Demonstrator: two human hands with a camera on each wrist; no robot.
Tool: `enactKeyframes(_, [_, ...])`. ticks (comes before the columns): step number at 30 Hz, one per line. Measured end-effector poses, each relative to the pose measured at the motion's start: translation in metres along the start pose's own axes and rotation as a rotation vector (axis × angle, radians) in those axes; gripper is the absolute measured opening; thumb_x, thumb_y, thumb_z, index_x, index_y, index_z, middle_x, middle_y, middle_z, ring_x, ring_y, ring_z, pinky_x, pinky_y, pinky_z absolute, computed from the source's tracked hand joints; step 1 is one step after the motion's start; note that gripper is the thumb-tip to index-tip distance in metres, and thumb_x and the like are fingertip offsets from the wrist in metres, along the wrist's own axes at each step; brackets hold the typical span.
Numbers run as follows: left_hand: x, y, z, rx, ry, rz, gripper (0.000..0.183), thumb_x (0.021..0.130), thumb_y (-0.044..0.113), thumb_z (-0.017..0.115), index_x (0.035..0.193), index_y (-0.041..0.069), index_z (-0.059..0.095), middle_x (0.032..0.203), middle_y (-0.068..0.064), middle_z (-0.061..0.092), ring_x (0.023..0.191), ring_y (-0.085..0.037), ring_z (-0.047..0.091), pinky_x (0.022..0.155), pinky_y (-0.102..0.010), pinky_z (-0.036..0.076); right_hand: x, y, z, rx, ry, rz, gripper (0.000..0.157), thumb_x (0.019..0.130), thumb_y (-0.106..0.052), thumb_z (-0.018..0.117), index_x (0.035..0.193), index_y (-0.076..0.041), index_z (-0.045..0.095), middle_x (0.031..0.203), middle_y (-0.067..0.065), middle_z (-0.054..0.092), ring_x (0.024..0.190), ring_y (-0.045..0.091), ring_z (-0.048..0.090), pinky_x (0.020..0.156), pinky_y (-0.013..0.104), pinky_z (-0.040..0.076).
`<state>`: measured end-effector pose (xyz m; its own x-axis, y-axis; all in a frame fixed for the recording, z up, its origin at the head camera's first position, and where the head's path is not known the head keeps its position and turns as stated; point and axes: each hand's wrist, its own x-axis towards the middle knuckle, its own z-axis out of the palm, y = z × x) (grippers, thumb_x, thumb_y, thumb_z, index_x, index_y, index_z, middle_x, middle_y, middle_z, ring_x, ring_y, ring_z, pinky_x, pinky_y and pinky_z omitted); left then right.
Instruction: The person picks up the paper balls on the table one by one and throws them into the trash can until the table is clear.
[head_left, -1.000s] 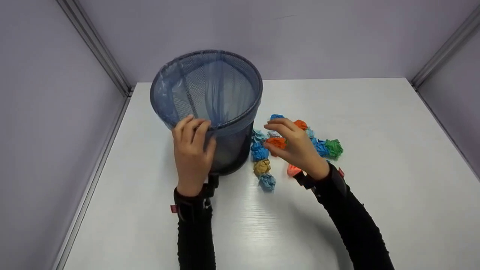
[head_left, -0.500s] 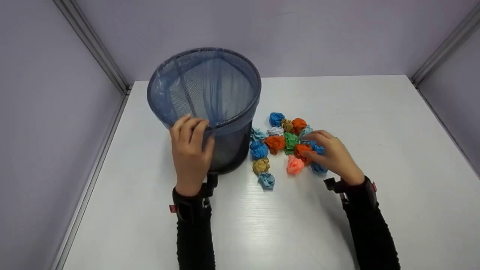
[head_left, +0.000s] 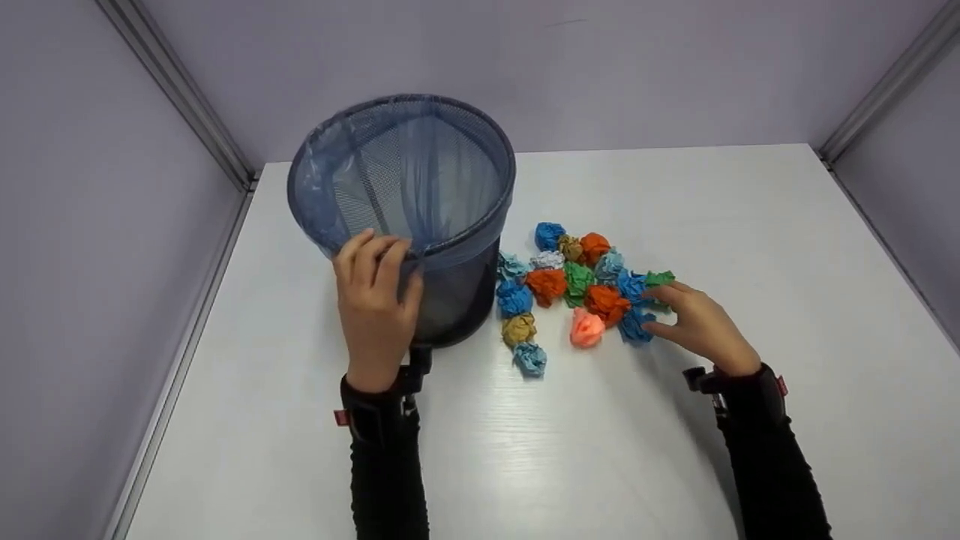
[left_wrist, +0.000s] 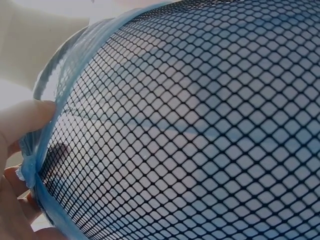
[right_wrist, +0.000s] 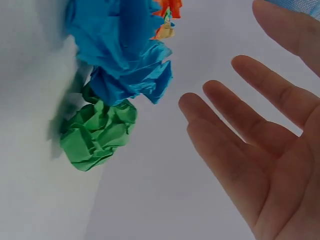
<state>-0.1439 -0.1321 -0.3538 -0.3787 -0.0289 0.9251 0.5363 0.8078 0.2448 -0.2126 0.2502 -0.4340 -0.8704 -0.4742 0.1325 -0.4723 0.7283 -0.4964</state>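
My left hand (head_left: 373, 315) grips the near rim of a mesh wastebasket (head_left: 457, 300), fingers over the edge and thumb on the outer side. A thin blue bin liner (head_left: 427, 172) is folded over that rim; the left wrist view shows the thumb against the liner and mesh (left_wrist: 165, 130). On the right, my right hand (head_left: 701, 326) hovers with parted fingers over the end of a cluster of crumpled paper balls. Closest to it are a green paper ball (head_left: 660, 279), partly hidden by the fingers, and blue ones (head_left: 636, 325). In the right wrist view its palm holds nothing.
More paper balls, such as orange (head_left: 606, 304), pink (head_left: 587, 328), tan (head_left: 519, 328) and light blue (head_left: 530, 360), lie close to the basket's right side. The white table (head_left: 787, 247) meets pale partition walls (head_left: 675, 75) at the back and sides.
My right hand has moved away from the basket, rightward over the paper balls to their right end. The left hand keeps its hold on the rim.
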Motion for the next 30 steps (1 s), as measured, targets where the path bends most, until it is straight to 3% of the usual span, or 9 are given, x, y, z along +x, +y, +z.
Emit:
enactKeyframes(11, [0.000,0.000,-0.001,0.013,-0.009,0.005,0.024,0.074,0.002,0.065,0.097,0.000,0.058,0.096,-0.015,0.054,0.106,-0.034,0.043,0.095,-0.042,0.032,0.008,0.020,0.020,0.011,-0.157,0.102,0.046,0.077,-0.016,0.067,0.116,0.005,0.053,0.107,0.020,0.056,0.094,0.033,0.053,0.077,0.046,0.044])
enactKeyframes(20, [0.000,0.000,0.000,0.004,-0.007,0.005,0.024,0.074,0.003,0.065,0.097,0.000,0.058,0.097,-0.016,0.054,0.106,-0.034,0.043,0.095,-0.042,0.031,0.011,0.017,0.026,-0.008,-0.195,0.135,0.057,0.074,-0.018,0.070,0.121,0.007,0.048,0.113,0.023,0.053,0.091,0.030,0.054,0.077,0.044,0.044])
enactKeyframes(30, [-0.002,-0.001,0.000,0.007,0.001,0.011,0.024,0.074,0.002,0.066,0.096,0.000,0.058,0.096,-0.016,0.054,0.106,-0.034,0.043,0.095,-0.042,0.032,0.007,0.016,0.025,0.017,-0.178,0.085,0.047,0.076,-0.011,0.067,0.117,0.005,0.051,0.110,0.021,0.055,0.094,0.032,0.052,0.078,0.045,0.043])
